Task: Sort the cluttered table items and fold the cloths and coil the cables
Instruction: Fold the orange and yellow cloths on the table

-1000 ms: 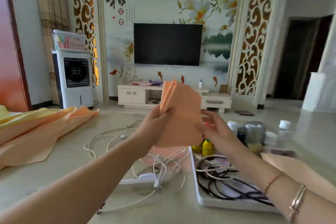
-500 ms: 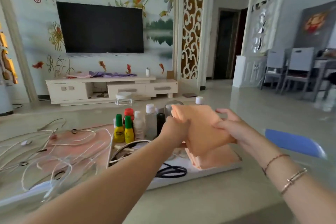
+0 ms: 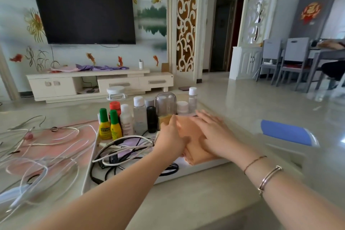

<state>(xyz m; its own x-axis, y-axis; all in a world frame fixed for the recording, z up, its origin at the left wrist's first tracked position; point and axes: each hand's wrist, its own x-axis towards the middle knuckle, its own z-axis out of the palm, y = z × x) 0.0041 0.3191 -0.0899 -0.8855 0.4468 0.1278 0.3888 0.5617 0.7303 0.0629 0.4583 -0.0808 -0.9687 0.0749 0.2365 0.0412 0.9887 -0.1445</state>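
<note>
The folded orange cloth point(image 3: 194, 142) is lying on the right end of the white tray point(image 3: 203, 167), and I'm pressing it flat there. My right hand point(image 3: 214, 134) is lying across the top of it with the fingers stretched out straight, palm down. My left hand point(image 3: 170, 140) is sitting against the cloth's left edge, thumb up along the side; whether those fingers are curling under the fold I cannot tell, since the hand is hiding them. Just behind the cloth, bottles are standing in a cluster on the tray: two yellow bottles with green caps point(image 3: 110, 127), a red-capped one point(image 3: 115, 106), several clear ones with white caps point(image 3: 139, 115), a small black one point(image 3: 151, 119) and a clear domed container point(image 3: 165, 104). To the left of my left hand, black and white cables point(image 3: 121, 153) are lying tangled in the tray. Further left, loose white cables point(image 3: 56, 147) are sprawling over a pink cloth point(image 3: 56, 149) on the worktop point(image 3: 186, 196). Off to the right, well apart from the tray, a blue object point(image 3: 285, 132) is resting on the worktop.
</note>
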